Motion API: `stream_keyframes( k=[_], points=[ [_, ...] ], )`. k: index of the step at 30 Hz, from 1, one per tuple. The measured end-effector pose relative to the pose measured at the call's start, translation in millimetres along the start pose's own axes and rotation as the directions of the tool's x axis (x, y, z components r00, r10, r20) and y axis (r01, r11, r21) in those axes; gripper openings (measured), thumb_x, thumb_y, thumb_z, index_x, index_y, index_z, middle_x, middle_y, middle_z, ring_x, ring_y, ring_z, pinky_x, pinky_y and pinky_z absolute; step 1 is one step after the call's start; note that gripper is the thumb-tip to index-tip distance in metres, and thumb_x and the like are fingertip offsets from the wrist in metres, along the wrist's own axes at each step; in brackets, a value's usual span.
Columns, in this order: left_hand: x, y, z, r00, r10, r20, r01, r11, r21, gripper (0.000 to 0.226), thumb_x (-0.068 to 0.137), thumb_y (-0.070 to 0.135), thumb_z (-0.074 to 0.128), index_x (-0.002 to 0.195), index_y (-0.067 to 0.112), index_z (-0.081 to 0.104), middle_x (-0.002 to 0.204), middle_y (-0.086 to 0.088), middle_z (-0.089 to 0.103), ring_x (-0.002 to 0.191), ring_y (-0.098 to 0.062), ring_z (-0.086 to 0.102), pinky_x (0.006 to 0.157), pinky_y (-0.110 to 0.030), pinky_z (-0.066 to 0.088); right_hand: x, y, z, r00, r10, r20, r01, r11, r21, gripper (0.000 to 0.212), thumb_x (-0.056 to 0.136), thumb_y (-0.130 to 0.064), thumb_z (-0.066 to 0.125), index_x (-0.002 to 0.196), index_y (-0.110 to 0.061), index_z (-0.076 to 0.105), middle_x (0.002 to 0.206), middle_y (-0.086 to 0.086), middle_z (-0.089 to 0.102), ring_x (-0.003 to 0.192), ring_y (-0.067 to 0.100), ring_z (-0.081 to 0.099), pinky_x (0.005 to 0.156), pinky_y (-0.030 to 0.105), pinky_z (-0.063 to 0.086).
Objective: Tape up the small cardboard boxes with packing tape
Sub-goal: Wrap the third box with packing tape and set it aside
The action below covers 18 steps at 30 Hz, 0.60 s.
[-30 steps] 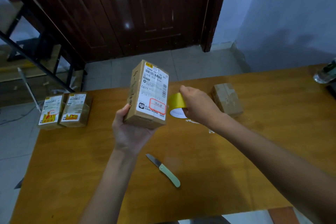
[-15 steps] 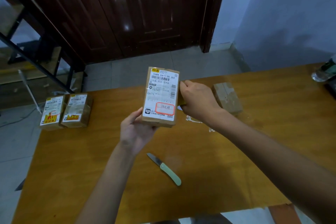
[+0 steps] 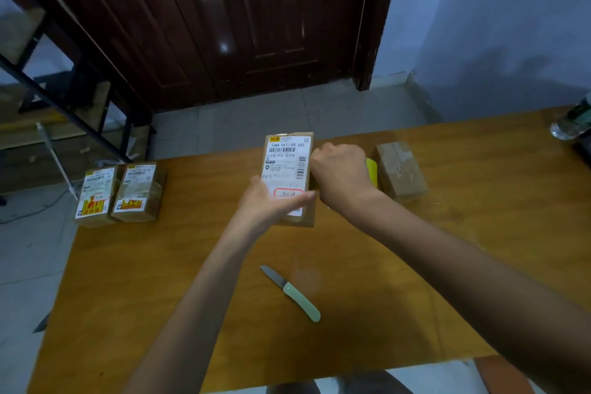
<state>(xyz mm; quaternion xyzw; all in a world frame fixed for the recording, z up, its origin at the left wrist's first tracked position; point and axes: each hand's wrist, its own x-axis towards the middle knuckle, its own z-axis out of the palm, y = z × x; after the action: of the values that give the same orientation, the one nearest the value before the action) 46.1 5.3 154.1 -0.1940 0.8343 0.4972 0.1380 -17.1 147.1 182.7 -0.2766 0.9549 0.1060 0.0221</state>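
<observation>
**Hidden and cut-off parts, head view**

The right hand (image 3: 340, 174) covers most of the yellow tape roll (image 3: 372, 170); only a sliver shows. The left hand (image 3: 271, 206) masks the held box (image 3: 289, 169) at its lower left. The water bottle (image 3: 572, 123) is cropped at the right edge. Label print is mostly illegible.

Four boxes (image 3: 287, 176), one knife (image 3: 292, 294), one tape roll (image 3: 372, 171)

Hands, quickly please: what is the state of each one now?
Left hand: holds the labelled box, thumb across its label.
Right hand: curled around the yellow tape roll, mostly hidden behind it.
</observation>
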Motion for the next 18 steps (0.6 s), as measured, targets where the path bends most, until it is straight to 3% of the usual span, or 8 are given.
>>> stream_keyframes(
  k=[2, 3, 6, 8, 10, 12, 14, 18],
  points=[
    [5.2, -1.3, 12.9, 0.995, -0.062, -0.082, 0.067, 0.996, 0.059, 0.093, 0.044, 0.063, 0.086, 0.114, 0.015, 0.048, 0.098, 0.008, 0.066, 0.088, -0.009, 0.066, 0.067, -0.027, 0.056, 4.8, 0.9, -3.4, 0.999, -0.015, 0.031, 0.015, 1.0, -0.002, 0.036, 0.077, -0.024, 0.075, 0.107, -0.014, 0.058, 0.107, 0.003, 0.062, 0.097, 0.023, 0.063, 0.062, 0.029, 0.032],
    [7.5, -2.4, 18.3, 0.988, -0.09, -0.123, 0.099, 0.992, 0.072, 0.095, 0.046, 0.059, 0.088, 0.114, 0.013, 0.04, 0.101, 0.007, 0.062, 0.092, -0.012, 0.064, 0.071, -0.03, 0.056, 6.3, 1.5, -4.1, 0.999, -0.031, 0.041, 0.031, 1.0, 0.002, 0.036, 0.075, -0.025, 0.077, 0.104, -0.015, 0.058, 0.105, 0.002, 0.063, 0.096, 0.023, 0.064, 0.062, 0.029, 0.033],
    [8.8, -4.6, 29.3, 0.979, -0.118, -0.168, 0.125, 0.992, 0.03, 0.086, 0.058, 0.045, 0.089, 0.117, 0.011, 0.037, 0.095, 0.01, 0.049, 0.094, -0.014, 0.059, 0.076, -0.038, 0.058, 8.2, 6.5, -1.3, 0.996, -0.094, 0.005, 0.093, 0.993, 0.07, 0.03, 0.078, -0.018, 0.072, 0.103, -0.015, 0.055, 0.104, 0.003, 0.064, 0.095, 0.025, 0.064, 0.063, 0.031, 0.038],
    [10.3, -10.0, 25.9, 0.975, -0.143, -0.168, 0.127, 0.986, -0.105, 0.083, 0.06, 0.038, 0.09, 0.121, 0.011, 0.041, 0.097, 0.009, 0.05, 0.09, -0.009, 0.059, 0.069, -0.033, 0.057, 7.8, 18.6, 3.8, 0.992, -0.11, -0.056, 0.117, 0.983, 0.139, 0.039, 0.078, -0.021, 0.071, 0.112, -0.013, 0.053, 0.105, 0.005, 0.063, 0.097, 0.028, 0.063, 0.072, 0.035, 0.042],
    [10.7, -16.8, 19.4, 0.974, -0.167, -0.156, 0.126, 0.962, -0.241, 0.089, 0.048, 0.043, 0.087, 0.119, 0.013, 0.043, 0.105, 0.002, 0.058, 0.091, -0.009, 0.061, 0.066, -0.026, 0.051, 8.6, 34.8, 14.3, 0.989, -0.09, -0.119, 0.114, 0.97, 0.214, 0.045, 0.073, -0.03, 0.073, 0.109, -0.015, 0.051, 0.101, 0.004, 0.064, 0.096, 0.029, 0.062, 0.078, 0.037, 0.041],
    [10.6, -22.1, 15.5, 0.977, -0.177, -0.116, 0.132, 0.938, -0.32, 0.096, 0.039, 0.048, 0.084, 0.119, 0.013, 0.045, 0.11, -0.001, 0.062, 0.096, -0.013, 0.063, 0.071, -0.026, 0.051, 10.4, 46.4, 25.3, 0.988, -0.059, -0.139, 0.105, 0.93, 0.353, 0.044, 0.068, -0.034, 0.074, 0.102, -0.015, 0.052, 0.096, 0.003, 0.065, 0.091, 0.03, 0.062, 0.074, 0.037, 0.042],
    [9.4, -23.3, 14.8, 0.982, -0.172, -0.076, 0.132, 0.917, -0.376, 0.087, 0.049, 0.039, 0.087, 0.12, 0.012, 0.046, 0.109, -0.002, 0.063, 0.096, -0.013, 0.064, 0.072, -0.025, 0.051, 9.1, 54.0, 34.3, 0.986, -0.041, -0.16, 0.116, 0.862, 0.494, 0.042, 0.066, -0.031, 0.074, 0.099, -0.014, 0.054, 0.095, 0.003, 0.065, 0.088, 0.029, 0.061, 0.071, 0.038, 0.044],
    [10.1, -26.2, 11.4, 0.973, -0.223, -0.062, 0.167, 0.86, -0.482, 0.081, 0.052, 0.037, 0.08, 0.121, 0.011, 0.048, 0.11, -0.004, 0.066, 0.096, -0.019, 0.067, 0.078, -0.032, 0.055, 6.2, 63.6, 48.2, 0.97, 0.03, -0.242, 0.124, 0.793, 0.596, 0.034, 0.072, -0.014, 0.073, 0.098, -0.007, 0.051, 0.092, 0.008, 0.06, 0.081, 0.03, 0.058, 0.064, 0.045, 0.047]
  ],
)
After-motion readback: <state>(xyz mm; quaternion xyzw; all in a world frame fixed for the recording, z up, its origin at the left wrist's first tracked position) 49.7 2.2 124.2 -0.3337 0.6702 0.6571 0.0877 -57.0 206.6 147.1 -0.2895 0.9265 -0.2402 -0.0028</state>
